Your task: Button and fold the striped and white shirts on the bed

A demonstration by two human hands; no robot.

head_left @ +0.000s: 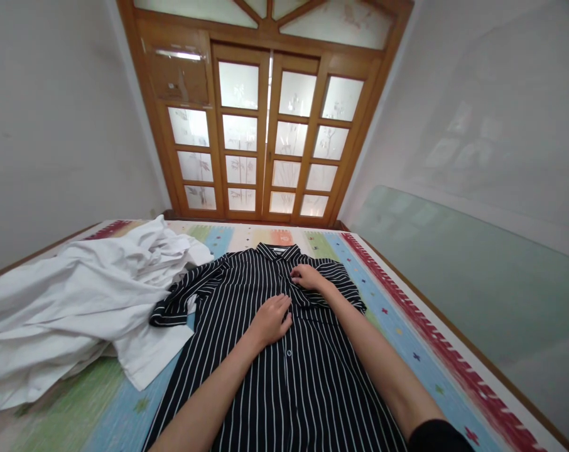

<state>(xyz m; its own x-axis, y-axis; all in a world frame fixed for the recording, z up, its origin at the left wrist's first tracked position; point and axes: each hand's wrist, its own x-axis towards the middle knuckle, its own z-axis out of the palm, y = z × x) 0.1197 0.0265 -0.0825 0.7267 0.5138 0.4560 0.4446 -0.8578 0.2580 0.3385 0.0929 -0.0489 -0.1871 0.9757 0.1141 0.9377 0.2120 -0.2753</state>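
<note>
A black shirt with white stripes (247, 383) lies front side up, its collar (277, 251) at the far end and a button showing on the placket. My left hand (270, 319) rests on the shirt's front beside the placket, fingers stretched out and thumb apart. Farther up the chest, my right hand (307, 276) has curled fingers that appear to pinch the cloth near the placket. Creases run through the fabric around that hand. The left sleeve in view (171, 307) is bent outward, its cuff over white cloth.
A crumpled heap of white cloth (100, 282) lies at the left, partly against the shirt. Beneath everything is a colourful striped mat (407, 333). Wooden doors with glass panes (268, 138) stand beyond, and a pale green panel (473, 270) lines the right wall.
</note>
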